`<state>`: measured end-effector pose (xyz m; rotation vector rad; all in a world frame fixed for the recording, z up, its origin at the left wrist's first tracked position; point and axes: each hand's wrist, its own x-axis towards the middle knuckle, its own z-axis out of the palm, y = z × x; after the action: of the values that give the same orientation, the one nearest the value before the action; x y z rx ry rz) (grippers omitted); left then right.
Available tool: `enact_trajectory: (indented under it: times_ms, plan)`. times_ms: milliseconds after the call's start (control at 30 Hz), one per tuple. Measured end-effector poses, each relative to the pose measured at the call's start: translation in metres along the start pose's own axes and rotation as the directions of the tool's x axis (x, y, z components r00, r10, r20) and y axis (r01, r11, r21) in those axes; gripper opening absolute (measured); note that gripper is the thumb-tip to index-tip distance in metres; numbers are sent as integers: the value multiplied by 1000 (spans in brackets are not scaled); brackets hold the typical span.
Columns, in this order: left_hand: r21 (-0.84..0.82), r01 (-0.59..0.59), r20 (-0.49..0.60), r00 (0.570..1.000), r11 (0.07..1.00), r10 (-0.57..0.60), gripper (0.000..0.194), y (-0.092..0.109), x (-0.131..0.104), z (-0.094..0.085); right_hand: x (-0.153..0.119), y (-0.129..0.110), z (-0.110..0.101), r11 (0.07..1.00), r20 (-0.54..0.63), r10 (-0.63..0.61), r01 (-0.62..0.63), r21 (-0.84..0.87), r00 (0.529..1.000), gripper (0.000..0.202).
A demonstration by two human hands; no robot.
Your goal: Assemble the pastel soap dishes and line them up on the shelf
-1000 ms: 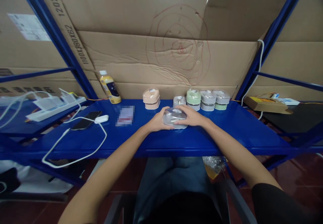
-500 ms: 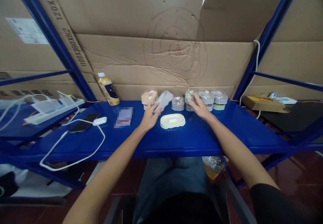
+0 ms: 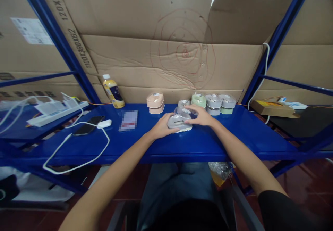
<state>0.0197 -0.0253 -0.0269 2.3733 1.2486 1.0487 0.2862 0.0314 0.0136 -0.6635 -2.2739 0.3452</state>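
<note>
On the blue shelf in front of me, a grey, partly see-through oval plastic piece (image 3: pixel 176 121) with a dark slot in its top sits over a cream oval plastic piece (image 3: pixel 185 129). My left hand (image 3: pixel 163 126) grips its left end, thumb along the front. My right hand (image 3: pixel 201 115) curls around its right end, with fingertips on the upper side. Whether the two plastic pieces are joined is hidden. Just behind stand a small grey container (image 3: pixel 183 103) and a green-topped container (image 3: pixel 199 99), the latter partly covered by my right hand.
Stacked grey containers (image 3: pixel 213 100) stand at the back right, one with a green base (image 3: pixel 226 110). A peach container (image 3: pixel 155 102) and a yellow bottle (image 3: pixel 114 93) stand at the back. Further left lie a blurred packet (image 3: pixel 129 120), a phone (image 3: pixel 87 126) and a white cable (image 3: pixel 75 171).
My left hand has brought the grey plastic piece down onto the cream one. My right hand has left the green-topped container and moved forward and left to the grey piece.
</note>
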Motion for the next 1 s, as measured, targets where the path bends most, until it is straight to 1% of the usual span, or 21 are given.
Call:
enact_trajectory:
  times_ms: [67,133,233,300,400,533,600,700,833,933,1000]
  plan:
    - [-34,36,-10,999,999,-36,100,-2,1,3,3,-2,7,1000,69,-22,22,-6,997,76]
    - [-68,85,-2,996,994,-86,113,-3,3,6,6,-4,13,999,119,-37,39,-18,992,78]
    - [-114,163,10,987,980,-163,125,-2,4,9,9,-6,19,998,172,-36,44,-42,984,82]
    - [-136,176,14,984,975,-176,128,-1,4,10,10,-5,22,998,196,-33,43,-48,980,83]
    - [-112,157,6,987,981,-158,123,0,4,9,9,0,24,998,232,-46,55,-33,972,85]
    - [-36,74,-3,997,997,-74,100,1,5,6,9,5,27,999,255,-46,47,1,966,81]
    - [-31,50,-1,999,998,-50,93,1,5,5,10,5,27,999,272,-42,41,9,961,81]
    - [-32,50,8,999,998,-49,93,2,5,2,12,4,29,1000,286,-23,25,-2,958,82]
    - [-23,45,47,998,999,-44,93,2,3,-3,14,4,33,1000,291,-3,9,-18,957,81]
    - [34,27,99,995,999,-30,97,2,-2,-9,12,3,35,999,300,-28,34,-13,954,80]
    - [76,-1,130,992,997,-9,94,3,-9,-16,9,2,34,999,291,-32,36,-9,956,82]
